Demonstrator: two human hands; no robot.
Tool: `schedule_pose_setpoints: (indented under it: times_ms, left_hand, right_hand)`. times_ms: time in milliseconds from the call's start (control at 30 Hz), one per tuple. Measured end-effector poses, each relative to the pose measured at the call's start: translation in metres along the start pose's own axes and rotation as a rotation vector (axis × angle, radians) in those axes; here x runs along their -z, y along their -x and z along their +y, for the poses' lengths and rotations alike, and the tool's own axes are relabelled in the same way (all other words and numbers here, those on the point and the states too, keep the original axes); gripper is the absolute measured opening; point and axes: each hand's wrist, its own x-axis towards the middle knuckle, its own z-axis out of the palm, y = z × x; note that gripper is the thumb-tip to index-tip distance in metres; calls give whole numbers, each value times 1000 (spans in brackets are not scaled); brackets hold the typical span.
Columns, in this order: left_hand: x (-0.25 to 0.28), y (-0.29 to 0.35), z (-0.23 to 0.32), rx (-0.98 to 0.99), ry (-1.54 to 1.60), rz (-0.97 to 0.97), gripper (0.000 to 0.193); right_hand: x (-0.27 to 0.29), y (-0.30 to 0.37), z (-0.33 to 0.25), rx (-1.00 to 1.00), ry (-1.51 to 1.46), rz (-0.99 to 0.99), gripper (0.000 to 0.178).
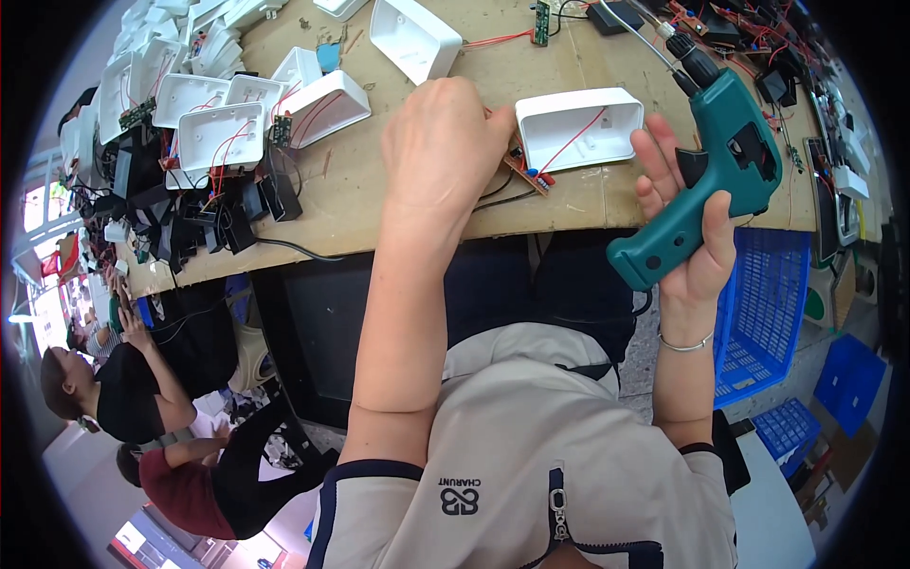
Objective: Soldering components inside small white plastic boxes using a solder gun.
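Note:
My left hand [441,142] is closed, its back facing up and its fingertips hidden underneath. Right beside it, a small brown circuit board [528,174] with a red wire lies against an open white plastic box [580,130]. Another white box [415,40] sits just beyond my knuckles. In my right hand [706,242] rests a green pistol-shaped soldering gun [697,194], its handle between thumb and loosely curled fingers. Its black nozzle and metal tip point up and to the left, away from me.
White boxes with wired boards [223,136] and black parts [194,213] crowd the table's left. Boards and wires [749,47] lie at the far right. A blue basket [758,313] stands below the right edge. Two people [142,389] sit at the left.

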Motion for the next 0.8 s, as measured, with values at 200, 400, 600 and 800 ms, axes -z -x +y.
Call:
schedule_pose_setpoints:
  times_ms: [200, 400, 600, 800]
  left_hand:
    - [-10, 5, 1, -36, 95, 47, 19]
    - [-11, 5, 1, -30, 41, 44, 18]
    - [-13, 9, 1, -100, 27, 49, 22]
    - [-22, 30, -9, -326, 139, 407, 10]
  right_hand:
    - [-4, -1, 2, -41, -61, 13, 73]
    - [-11, 1, 8, 10, -171, 111, 60]
    - [-17, 4, 9, 27, -77, 108, 63]
    - [-33, 6, 14, 60, -57, 184, 64]
